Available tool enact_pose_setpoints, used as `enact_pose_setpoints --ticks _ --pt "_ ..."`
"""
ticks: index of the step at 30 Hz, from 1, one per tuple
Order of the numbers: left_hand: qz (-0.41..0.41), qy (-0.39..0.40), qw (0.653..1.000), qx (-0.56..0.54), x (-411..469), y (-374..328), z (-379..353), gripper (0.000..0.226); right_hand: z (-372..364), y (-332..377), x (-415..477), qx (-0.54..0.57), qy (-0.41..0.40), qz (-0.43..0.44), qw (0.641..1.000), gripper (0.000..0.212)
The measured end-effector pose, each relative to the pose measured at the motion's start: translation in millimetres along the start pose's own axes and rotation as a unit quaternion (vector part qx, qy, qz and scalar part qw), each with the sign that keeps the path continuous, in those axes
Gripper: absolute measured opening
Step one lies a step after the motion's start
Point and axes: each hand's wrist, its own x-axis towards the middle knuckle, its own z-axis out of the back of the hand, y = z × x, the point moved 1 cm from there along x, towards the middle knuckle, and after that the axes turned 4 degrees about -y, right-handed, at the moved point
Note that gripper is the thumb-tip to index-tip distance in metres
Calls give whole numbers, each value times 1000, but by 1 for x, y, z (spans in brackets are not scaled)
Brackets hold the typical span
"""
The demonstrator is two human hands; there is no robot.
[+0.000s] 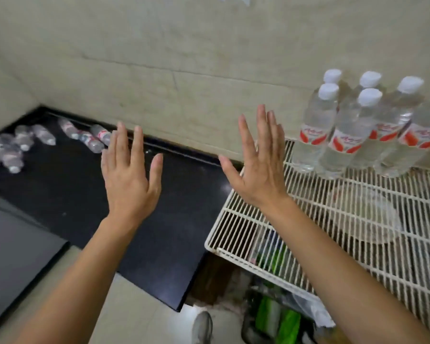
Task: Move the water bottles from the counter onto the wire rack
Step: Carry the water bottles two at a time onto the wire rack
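Both hands empty, raised, backs toward me. My left grip (130, 180) is spread flat, fingers straight, over the dark surface (174, 232) near its back edge. My right grip (258, 170) is flat too, fingers close together, thumb out, held above the left edge of the wire rack (308, 219). A cluster of upright bottles (353, 135) stands at the rack's far edge by the wall (159, 70) — white caps, red labels. The loose bottles (10, 150) lie on their sides at the surface's far left corner — a few more along its back edge.
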Motion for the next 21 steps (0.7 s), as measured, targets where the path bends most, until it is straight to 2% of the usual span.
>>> enact_pose_setpoints --ticks 8,13,17,21 --pt "96 0 990 101 -49 171 76 63 -97 163 16 88 36 74 993 68" --pt "157 25 981 109 -75 315 119 65 -192 301 16 98 57 104 988 72" --pt "188 54 972 132 -77 412 148 66 -261 415 10 121 106 112 981 74" --pt "190 69 971 127 -69 482 158 67 -308 483 17 124 147 135 972 72"
